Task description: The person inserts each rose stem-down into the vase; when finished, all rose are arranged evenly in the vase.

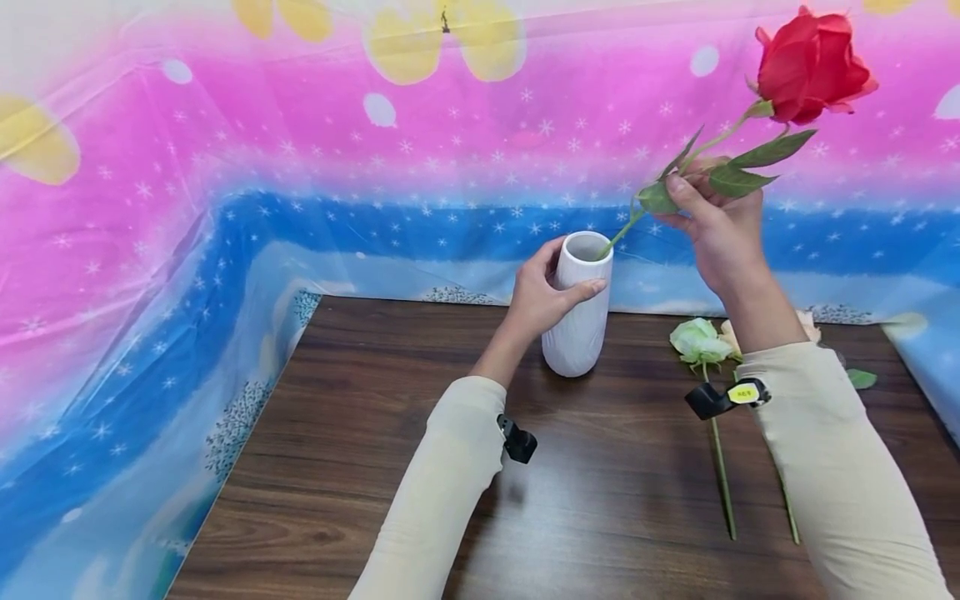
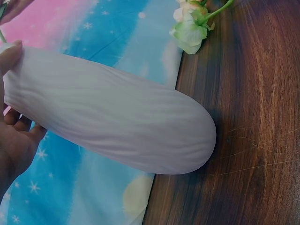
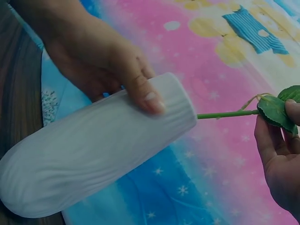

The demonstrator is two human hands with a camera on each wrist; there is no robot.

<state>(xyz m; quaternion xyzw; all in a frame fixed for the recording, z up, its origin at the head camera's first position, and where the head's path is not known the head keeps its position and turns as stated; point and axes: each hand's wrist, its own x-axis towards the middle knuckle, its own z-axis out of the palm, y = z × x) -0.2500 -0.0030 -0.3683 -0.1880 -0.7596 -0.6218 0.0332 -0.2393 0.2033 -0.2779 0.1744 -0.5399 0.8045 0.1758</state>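
Observation:
A white ribbed vase (image 1: 576,333) stands upright on the table, its mouth facing up. My left hand (image 1: 542,287) grips it near the top, thumb across the front and fingers behind. Up and to the right, my right hand (image 1: 716,212) pinches the leafy stem of a red rose (image 1: 810,67). The lower end of the green stem (image 3: 227,114) passes over the vase's rim into its mouth, and that tip is hidden inside. The bloom leans to the upper right, well above the vase. Green leaves (image 3: 274,110) lie against the right fingers.
On the dark wooden table (image 1: 360,450), a pale green rose (image 1: 699,342) lies to the right. Beside it is a peach flower (image 2: 190,10), partly hidden behind my right forearm in the head view. A patterned cloth (image 1: 450,167) hangs behind the table's far edge.

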